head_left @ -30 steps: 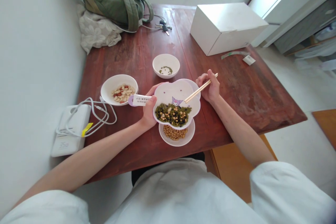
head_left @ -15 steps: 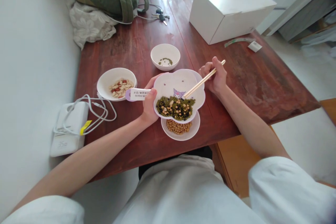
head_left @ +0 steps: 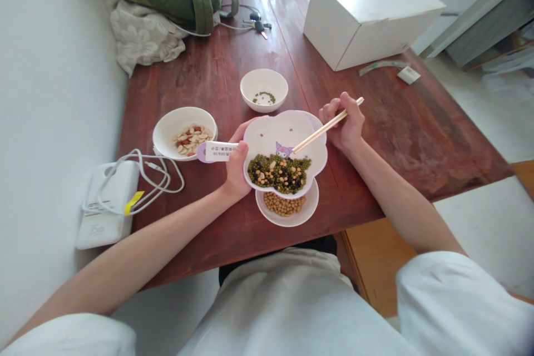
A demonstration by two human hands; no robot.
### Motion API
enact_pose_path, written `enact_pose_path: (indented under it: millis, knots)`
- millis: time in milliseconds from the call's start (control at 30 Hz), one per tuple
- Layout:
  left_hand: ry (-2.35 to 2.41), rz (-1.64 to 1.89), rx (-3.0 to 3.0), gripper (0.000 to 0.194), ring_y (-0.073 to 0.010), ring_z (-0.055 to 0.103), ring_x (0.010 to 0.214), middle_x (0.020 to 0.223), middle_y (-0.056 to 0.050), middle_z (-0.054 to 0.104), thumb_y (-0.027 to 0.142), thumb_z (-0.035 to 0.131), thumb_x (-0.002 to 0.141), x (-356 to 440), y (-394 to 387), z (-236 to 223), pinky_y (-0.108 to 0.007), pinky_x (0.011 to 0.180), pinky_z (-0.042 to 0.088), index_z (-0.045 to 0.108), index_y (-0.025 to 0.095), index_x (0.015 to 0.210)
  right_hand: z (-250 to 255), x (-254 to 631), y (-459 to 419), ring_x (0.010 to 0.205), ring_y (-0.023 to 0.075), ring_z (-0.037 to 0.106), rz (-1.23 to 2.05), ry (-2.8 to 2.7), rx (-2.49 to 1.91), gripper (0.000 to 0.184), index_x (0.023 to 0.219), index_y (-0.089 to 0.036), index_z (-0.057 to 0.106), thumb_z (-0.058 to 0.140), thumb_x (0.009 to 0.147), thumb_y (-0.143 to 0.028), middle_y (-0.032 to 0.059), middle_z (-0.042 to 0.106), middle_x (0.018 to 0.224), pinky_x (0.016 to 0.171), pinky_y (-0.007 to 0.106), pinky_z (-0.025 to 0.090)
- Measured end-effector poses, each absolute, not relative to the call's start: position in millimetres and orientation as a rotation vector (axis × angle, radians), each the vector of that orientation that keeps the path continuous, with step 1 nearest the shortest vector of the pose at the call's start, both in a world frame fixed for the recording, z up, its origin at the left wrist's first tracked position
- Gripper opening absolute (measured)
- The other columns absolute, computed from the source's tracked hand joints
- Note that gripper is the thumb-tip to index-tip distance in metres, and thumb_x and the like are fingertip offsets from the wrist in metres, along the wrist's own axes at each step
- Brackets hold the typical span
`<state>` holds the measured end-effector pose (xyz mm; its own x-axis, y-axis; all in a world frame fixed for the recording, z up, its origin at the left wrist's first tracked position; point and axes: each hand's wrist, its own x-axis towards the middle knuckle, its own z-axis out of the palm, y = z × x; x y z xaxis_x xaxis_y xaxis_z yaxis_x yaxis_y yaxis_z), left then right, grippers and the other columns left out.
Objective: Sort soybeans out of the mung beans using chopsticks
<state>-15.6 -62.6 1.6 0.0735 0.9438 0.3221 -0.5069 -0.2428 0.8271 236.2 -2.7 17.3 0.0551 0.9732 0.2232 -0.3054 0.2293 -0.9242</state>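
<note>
1. Left grip (head_left: 237, 169) has the flower-shaped dish (head_left: 273, 129) by its left side, thumb next to the handle (head_left: 216, 152). Dish is over the counter (head_left: 204, 219), overlapping the bowl of tan beans (head_left: 309, 208).
2. Right grip (head_left: 348, 122) is closed on the chopsticks (head_left: 323, 129), long axis slanting down-left into the dish.
3. Key bit imo: the tips end at the far edge of the mixed beans (head_left: 280, 173). Touching? Can't tell. Left grip's actually nearer the pile.
</note>
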Motion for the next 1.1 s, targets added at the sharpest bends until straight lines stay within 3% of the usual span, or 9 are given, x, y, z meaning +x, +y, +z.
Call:
enact_pose_path:
  millis: [300,567,800,933,1100]
  knots:
    - [0.571,1.516,1.102,0.057,-0.0402,0.077,0.133,0.134,-0.011,0.083,0.070,0.066,0.099,-14.0,-61.3,-2.2,-0.052,0.115,0.062,0.083,0.025,0.130,21.8,233.4,-3.8,0.041,0.0098,0.027,1.153,-1.076,-0.847,0.076,0.046,-0.024,0.045,0.079,0.081,-0.082,-0.0048,0.028,0.038,0.046,0.030,0.023]
    - [0.530,1.512,1.104,0.058,-0.0400,0.078,0.130,0.134,-0.014,0.082,0.067,0.069,0.099,-15.6,-59.8,-2.8,-0.052,0.114,0.061,0.081,0.020,0.131,16.3,233.6,-1.9,0.040,0.0097,0.028,1.129,-1.093,-0.852,0.077,0.048,-0.024,0.048,0.077,0.083,-0.086,-0.0055,0.028,0.039,0.043,0.030,0.030]
    - [0.558,1.527,1.119,0.048,-0.0409,0.077,0.132,0.127,-0.012,0.085,0.063,0.069,0.099,-16.6,-59.2,-6.8,-0.052,0.115,0.061,0.082,0.023,0.121,17.6,240.1,-0.9,0.038,0.0090,0.036,1.113,-1.030,-0.822,0.065,0.061,-0.024,0.070,0.073,0.089,-0.084,-0.0023,0.053,0.046,0.039,0.030,0.023]
    - [0.582,1.541,1.077,0.049,-0.0422,0.075,0.137,0.128,-0.011,0.084,0.063,0.071,0.097,-16.6,-61.3,-5.2,-0.054,0.117,0.061,0.080,0.024,0.124,27.0,240.4,-3.6,0.035,0.0106,0.034,1.201,-1.028,-0.805,0.069,0.064,-0.027,0.073,0.066,0.090,-0.091,-0.0035,0.047,0.042,0.038,0.032,0.027]
    - [0.585,1.555,1.042,0.049,-0.0411,0.073,0.140,0.121,-0.012,0.086,0.065,0.070,0.097,-17.3,-62.0,-6.3,-0.052,0.118,0.061,0.080,0.021,0.119,34.4,246.3,-2.1,0.039,0.0125,0.035,1.335,-0.950,-0.730,0.061,0.067,-0.029,0.074,0.073,0.087,-0.086,-0.0048,0.042,0.042,0.039,0.031,0.028]
